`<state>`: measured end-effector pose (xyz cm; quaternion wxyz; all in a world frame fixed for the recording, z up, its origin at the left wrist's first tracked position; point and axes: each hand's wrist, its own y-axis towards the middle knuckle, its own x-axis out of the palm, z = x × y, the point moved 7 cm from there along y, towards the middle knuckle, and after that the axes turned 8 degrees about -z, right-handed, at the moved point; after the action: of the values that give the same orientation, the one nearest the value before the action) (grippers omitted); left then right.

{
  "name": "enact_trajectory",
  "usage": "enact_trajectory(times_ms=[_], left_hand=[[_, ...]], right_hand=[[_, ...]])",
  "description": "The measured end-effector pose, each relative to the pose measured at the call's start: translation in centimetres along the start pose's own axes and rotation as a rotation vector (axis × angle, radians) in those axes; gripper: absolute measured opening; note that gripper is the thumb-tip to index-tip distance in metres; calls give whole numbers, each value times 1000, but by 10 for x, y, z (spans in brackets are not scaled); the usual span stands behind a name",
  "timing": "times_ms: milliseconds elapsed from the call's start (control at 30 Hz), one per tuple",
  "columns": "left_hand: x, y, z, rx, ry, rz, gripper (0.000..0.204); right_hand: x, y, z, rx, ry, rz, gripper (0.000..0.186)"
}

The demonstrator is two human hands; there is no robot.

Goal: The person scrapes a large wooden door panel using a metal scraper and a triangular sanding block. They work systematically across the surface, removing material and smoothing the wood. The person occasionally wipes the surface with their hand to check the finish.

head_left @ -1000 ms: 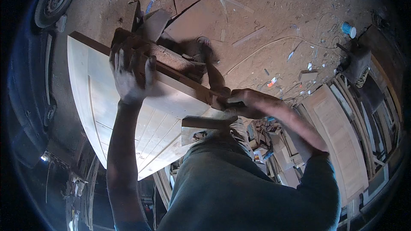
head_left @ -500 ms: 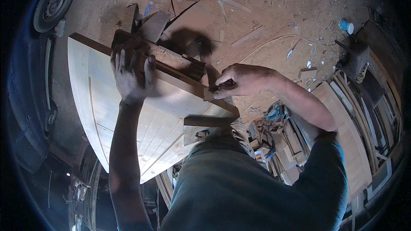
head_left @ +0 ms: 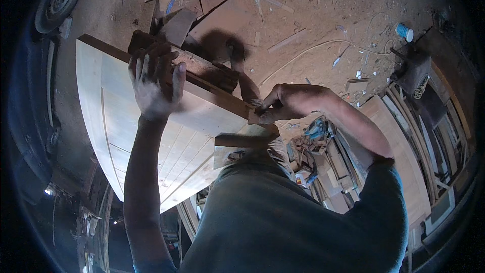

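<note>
A large pale wooden panel point(head_left: 136, 106) with long grooves stands tilted in front of me, its thick edge facing up. My left hand point(head_left: 154, 83) is hooked over that edge, fingers on the far side and thumb toward me. Against the panel's right end, my right hand point(head_left: 290, 103) pinches a small tan flat piece point(head_left: 253, 116), mostly hidden by the fingers; its kind I cannot make out. Close behind the edge sits a rough dark wood block point(head_left: 202, 63). Near my waist a short wooden piece point(head_left: 245, 140) juts out beside the panel.
At the left stands a dark vehicle with a wheel point(head_left: 60, 0). Wood scraps and a pale cable point(head_left: 323, 44) lie on the dirt floor. A blue-and-white tub point(head_left: 404, 32) stands far right, above stacked boards point(head_left: 399, 156). Tools and offcuts point(head_left: 316, 131) are piled right of my waist.
My right hand has turned slightly and its fingers have closed more tightly on the small piece at the panel's end. My left hand keeps its hold; the whole view has shifted a little.
</note>
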<state>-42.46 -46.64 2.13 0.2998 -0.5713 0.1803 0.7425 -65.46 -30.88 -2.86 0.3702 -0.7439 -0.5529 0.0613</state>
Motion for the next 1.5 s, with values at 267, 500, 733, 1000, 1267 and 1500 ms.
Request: enact_trajectory(times_ms=[267,500,733,1000,1267,1500], left_hand=[[28,-22,91,401,-371,-361,15],[42,-35,120,520,-253,-736,37],[32,-28,127,543,-53,-690,32],[-44,-42,-32,-220,-110,74,35],[-34,-45,-91,-598,-81,452,29],[-37,-42,-93,-626,-58,405,30]], right_hand=[[2,-30,18,171,-92,-98,43],[4,-35,48,82,500,223,58],[20,-28,47,-59,1118,240,57],[-58,51,-35,-385,896,237,58],[-120,182,-150,-435,613,259,50],[-132,215,-172,-498,580,240,41]])
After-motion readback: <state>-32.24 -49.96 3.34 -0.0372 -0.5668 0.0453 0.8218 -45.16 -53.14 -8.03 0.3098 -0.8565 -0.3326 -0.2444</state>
